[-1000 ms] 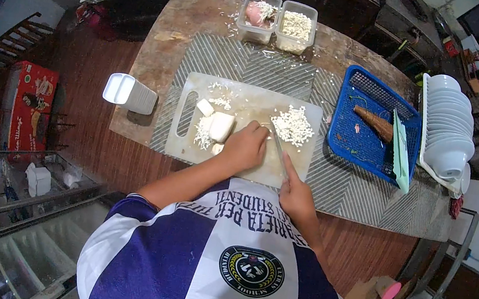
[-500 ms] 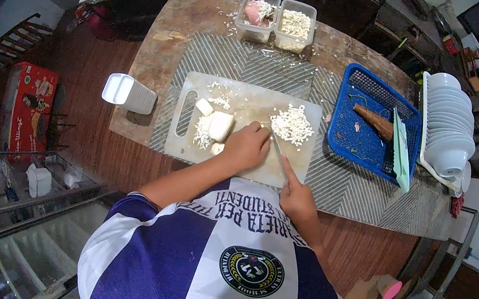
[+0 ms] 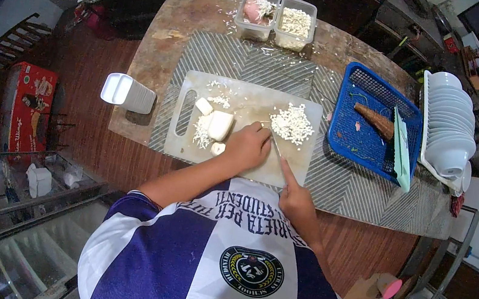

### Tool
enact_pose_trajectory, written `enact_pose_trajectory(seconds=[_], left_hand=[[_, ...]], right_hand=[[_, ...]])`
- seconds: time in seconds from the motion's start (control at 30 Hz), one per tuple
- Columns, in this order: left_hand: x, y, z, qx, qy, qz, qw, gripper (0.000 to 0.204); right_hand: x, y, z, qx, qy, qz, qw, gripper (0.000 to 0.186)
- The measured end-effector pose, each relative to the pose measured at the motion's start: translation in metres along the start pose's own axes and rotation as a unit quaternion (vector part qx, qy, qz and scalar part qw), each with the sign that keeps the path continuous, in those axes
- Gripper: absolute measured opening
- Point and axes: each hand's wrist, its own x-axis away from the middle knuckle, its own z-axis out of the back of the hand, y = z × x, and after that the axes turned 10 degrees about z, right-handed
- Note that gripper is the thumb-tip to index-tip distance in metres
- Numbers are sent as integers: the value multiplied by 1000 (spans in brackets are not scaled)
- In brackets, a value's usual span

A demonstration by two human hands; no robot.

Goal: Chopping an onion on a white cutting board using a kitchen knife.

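My right hand (image 3: 298, 203) grips a knife (image 3: 277, 147), its forefinger stretched along the top of the blade. With bent fingers, my left hand (image 3: 247, 146) holds down a small white food piece (image 3: 265, 125) beside the blade; most of that piece is hidden. Both hands work over a pale cutting board (image 3: 253, 96). Right of the knife lies a heap of small white dice (image 3: 292, 124). Left of my left hand rest a large white peeled block (image 3: 220, 126), a smaller white chunk (image 3: 203, 106) and scattered white bits (image 3: 202, 132).
Beyond the board stand two clear tubs, one with pink and white food (image 3: 256, 20), one with white dice (image 3: 295, 26). A white container (image 3: 129, 93) stands left. On the right are a blue basket (image 3: 344, 142) with a brown tapered root (image 3: 374, 121) and a rack of white bowls (image 3: 451, 124).
Hardly anything differs. Both hands and the knife keep nearly the same place, and the view has shifted very slightly.
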Motion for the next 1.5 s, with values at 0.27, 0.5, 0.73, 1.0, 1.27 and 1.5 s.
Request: enact_pose_trajectory(seconds=[0.27, 0.5, 0.73, 1.0, 1.27, 1.5], left_hand=[[2, -4, -3, 7, 13, -9, 1000, 16], [4, -3, -3, 13, 8, 21, 1000, 16], [5, 2, -3, 13, 23, 20, 999, 18], [0, 4, -8, 1, 27, 47, 999, 16], [3, -1, -6, 40, 23, 59, 997, 16], [3, -1, -5, 22, 7, 69, 997, 17]], right_hand=[[-2, 16, -10, 24, -44, -9, 999, 92], [-14, 13, -10, 14, -57, -67, 996, 84], [-11, 9, -6, 4, -65, -76, 995, 80], [-9, 12, -14, 4, -20, -48, 999, 79], [-3, 17, -14, -6, -31, -42, 999, 79], [-4, 13, -12, -14, -45, -58, 997, 81]])
